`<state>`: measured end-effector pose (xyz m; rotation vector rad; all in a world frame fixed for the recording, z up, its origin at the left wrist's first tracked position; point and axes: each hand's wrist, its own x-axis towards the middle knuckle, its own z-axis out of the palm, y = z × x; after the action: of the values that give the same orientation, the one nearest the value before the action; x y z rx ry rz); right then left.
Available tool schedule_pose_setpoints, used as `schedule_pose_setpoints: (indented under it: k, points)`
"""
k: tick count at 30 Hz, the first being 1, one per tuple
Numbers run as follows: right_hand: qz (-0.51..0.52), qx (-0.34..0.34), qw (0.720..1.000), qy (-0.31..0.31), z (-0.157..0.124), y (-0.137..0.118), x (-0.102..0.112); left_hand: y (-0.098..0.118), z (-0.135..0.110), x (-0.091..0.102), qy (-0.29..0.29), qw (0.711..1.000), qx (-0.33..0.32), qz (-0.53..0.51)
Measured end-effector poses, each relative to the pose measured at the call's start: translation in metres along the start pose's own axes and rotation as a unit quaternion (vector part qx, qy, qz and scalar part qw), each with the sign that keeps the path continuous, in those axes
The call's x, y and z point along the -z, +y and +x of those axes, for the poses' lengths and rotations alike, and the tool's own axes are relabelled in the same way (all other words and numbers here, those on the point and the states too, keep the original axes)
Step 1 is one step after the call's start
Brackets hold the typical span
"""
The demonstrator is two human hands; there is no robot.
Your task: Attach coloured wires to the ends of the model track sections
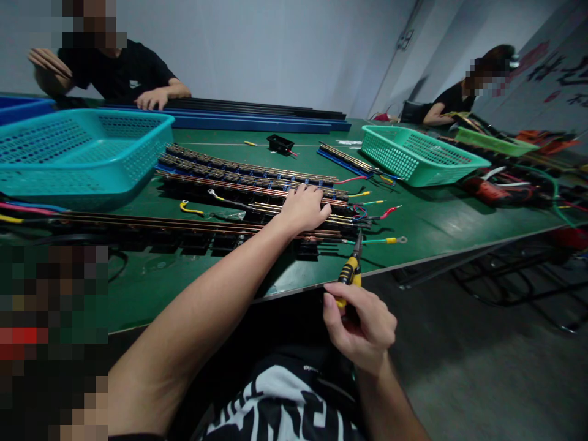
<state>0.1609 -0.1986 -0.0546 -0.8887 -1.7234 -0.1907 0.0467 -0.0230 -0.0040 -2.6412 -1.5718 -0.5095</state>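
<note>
My left hand [301, 211] lies palm down over a group of long metal conductor rails [239, 177] on black and blue holders, its fingers spread across them near their right ends. In my right hand [362, 321] is a pair of pliers [349, 269] with yellow and black handles. Their narrow tips point up toward the wire ends beside the rails. Close to the tips, a green wire ends in a yellow sleeve and ring lug [397, 240]. A red wire end [390, 212] sticks out farther back. Whether the tips touch a wire, I cannot tell.
A turquoise basket [138, 153] stands left, a green basket [422, 174] right. Blue and black bars [257, 122] lie along the back near a co-worker [124, 73]. Another person [454, 98] sits far right. The table's front edge [404, 262] runs below the rails.
</note>
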Motion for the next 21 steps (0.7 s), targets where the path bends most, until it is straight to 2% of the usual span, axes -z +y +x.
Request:
schedule_pose_setpoints:
  k: [4, 7, 9, 11, 14, 16, 18, 21]
  points:
    - [0.029, 0.041, 0.997, -0.064, 0.007, 0.007, 0.003, 0.001, -0.001, 0.001, -0.01, 1.0, -0.002, 0.001]
    - [0.04, 0.044, 0.993, -0.102, 0.008, 0.01, 0.01, 0.002, -0.002, 0.001, -0.014, 1.0, -0.003, 0.002]
    - [0.057, 0.032, 0.992, -0.106, 0.007, 0.011, 0.014, 0.002, -0.002, 0.001, -0.016, 1.0, -0.004, 0.003]
    - [0.067, -0.005, 0.995, -0.071, 0.003, 0.012, 0.017, 0.002, -0.002, 0.001, -0.015, 1.0, -0.005, 0.004]
    - [0.063, -0.109, 0.991, 0.052, -0.003, 0.011, 0.018, 0.001, -0.002, 0.001, -0.014, 1.0, -0.007, 0.004]
    - [0.104, -0.178, 0.969, 0.139, -0.003, 0.01, 0.018, 0.001, -0.002, 0.001, -0.015, 1.0, -0.006, 0.003]
    - [0.179, -0.214, 0.939, 0.203, 0.001, 0.007, 0.021, 0.001, -0.001, 0.002, -0.016, 1.0, -0.005, 0.003]
    - [0.256, -0.217, 0.915, 0.224, 0.013, -0.002, 0.032, 0.001, -0.001, 0.002, -0.015, 1.0, -0.004, 0.003]
